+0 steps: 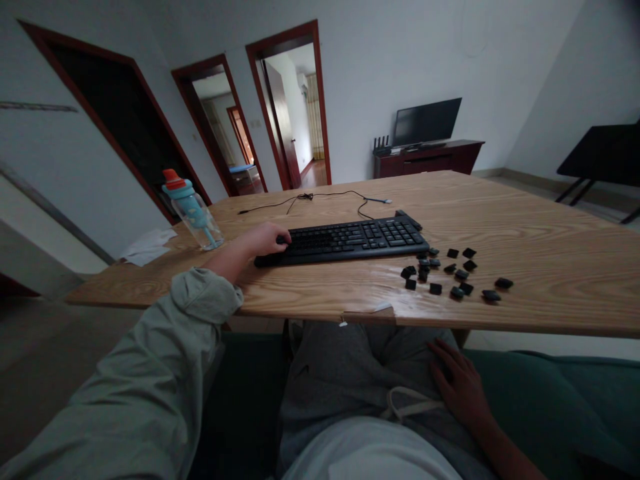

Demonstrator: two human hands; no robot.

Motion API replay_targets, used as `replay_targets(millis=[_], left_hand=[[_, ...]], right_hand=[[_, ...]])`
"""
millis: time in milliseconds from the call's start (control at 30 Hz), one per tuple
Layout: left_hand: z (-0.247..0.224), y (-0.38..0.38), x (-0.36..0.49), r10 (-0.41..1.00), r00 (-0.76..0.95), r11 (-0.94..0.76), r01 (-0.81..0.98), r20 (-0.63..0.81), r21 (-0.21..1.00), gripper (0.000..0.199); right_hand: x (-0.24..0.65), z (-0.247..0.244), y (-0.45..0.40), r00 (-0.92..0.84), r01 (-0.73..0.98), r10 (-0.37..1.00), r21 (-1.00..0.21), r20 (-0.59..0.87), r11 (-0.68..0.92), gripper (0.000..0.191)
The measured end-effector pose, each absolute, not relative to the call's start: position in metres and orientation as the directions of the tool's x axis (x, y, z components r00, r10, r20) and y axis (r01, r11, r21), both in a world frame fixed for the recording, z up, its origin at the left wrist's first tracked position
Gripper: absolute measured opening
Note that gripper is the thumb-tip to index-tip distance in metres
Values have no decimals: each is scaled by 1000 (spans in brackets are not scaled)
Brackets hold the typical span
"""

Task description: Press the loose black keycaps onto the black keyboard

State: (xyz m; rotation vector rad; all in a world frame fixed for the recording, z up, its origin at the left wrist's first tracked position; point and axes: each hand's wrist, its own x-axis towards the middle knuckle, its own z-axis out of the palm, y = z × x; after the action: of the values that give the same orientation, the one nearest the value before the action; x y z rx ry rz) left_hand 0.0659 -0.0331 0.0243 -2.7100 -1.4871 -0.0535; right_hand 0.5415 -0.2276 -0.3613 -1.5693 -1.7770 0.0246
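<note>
A black keyboard (350, 239) lies on the wooden table (550, 267), its long side roughly along the front edge. At its left end is my left hand (267, 240), fingers pinched together on a small dark thing, apparently a keycap, over the keys. My right hand (457, 380) rests on my right thigh with its fingers spread, holding nothing. Several loose black keycaps (435, 289) are scattered on the table near the keyboard's right end.
A clear bottle (193, 210) with a red and blue lid stands at the table's left, beside white tissue (147, 247). A thin black cable (330, 194) runs behind the keyboard. A television (427, 122) stands on a dark red cabinet (430, 160) by the far wall.
</note>
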Motion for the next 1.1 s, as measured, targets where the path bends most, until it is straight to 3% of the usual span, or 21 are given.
replay_targets(millis=[233, 600, 800, 1100], left_hand=[[28, -38, 66, 850, 526, -525, 851, 23, -31, 31], [20, -39, 63, 835, 524, -536, 844, 166, 29, 27], [20, -32, 63, 838, 539, -541, 841, 84, -4, 28], [17, -30, 61, 824, 557, -560, 828, 104, 7, 27]], right_hand=[[543, -362, -229, 27, 845, 865, -474, 501, 248, 46], [542, -361, -227, 9, 859, 860, -444, 510, 254, 45], [543, -363, -228, 11, 857, 855, -445, 519, 260, 45], [543, -362, -229, 15, 849, 862, -461, 508, 257, 46]])
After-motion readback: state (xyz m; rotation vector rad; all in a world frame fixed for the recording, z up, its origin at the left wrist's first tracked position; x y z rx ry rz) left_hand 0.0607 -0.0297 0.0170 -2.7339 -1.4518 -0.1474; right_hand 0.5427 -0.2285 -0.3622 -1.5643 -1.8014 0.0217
